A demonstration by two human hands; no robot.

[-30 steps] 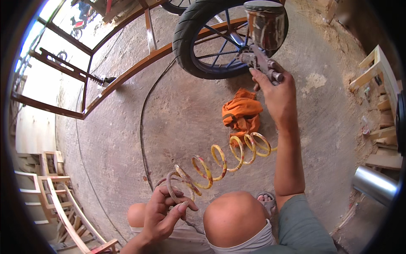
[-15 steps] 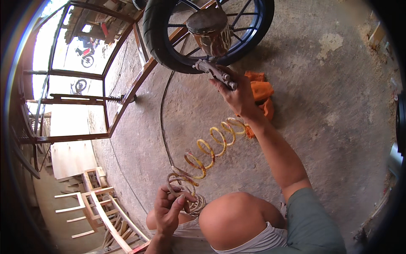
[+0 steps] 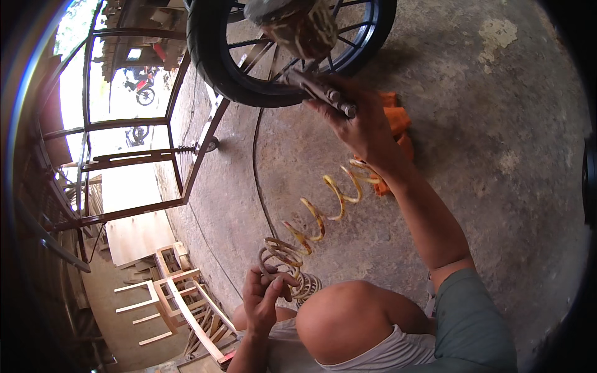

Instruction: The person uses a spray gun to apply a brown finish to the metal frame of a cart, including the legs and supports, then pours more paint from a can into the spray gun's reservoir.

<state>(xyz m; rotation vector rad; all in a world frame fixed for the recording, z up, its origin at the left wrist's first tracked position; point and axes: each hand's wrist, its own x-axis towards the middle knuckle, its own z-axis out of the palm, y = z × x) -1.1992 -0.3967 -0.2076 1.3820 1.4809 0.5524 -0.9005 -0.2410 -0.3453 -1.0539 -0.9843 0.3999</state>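
A spray gun (image 3: 305, 34) with a paint-smeared cup is gripped in my right hand (image 3: 367, 127), the arm stretched far forward. My fingers wrap round its handle, partly hidden. The gun's cup overlaps a black wheel (image 3: 208, 59) with dark spokes, which looks like a motorcycle's. From beside my right hand a yellowish, stained coiled air hose (image 3: 317, 227) runs down to my knees. My left hand (image 3: 264, 298) pinches its lower coils, which bunch up next to my bent knee.
Orange cloth (image 3: 398, 121) lies on the concrete floor behind my right hand. A dark cable (image 3: 257, 168) crosses the floor. At left stand a brown frame (image 3: 130, 214), a plywood sheet (image 3: 140, 236) and pale wooden framing (image 3: 180, 304). A red motorcycle (image 3: 143, 81) is parked outside.
My view has shifted, so the frame and wood sit further right. The wheel and gun appear higher and further left. The hose coils are stretched wider. Both hands keep their holds.
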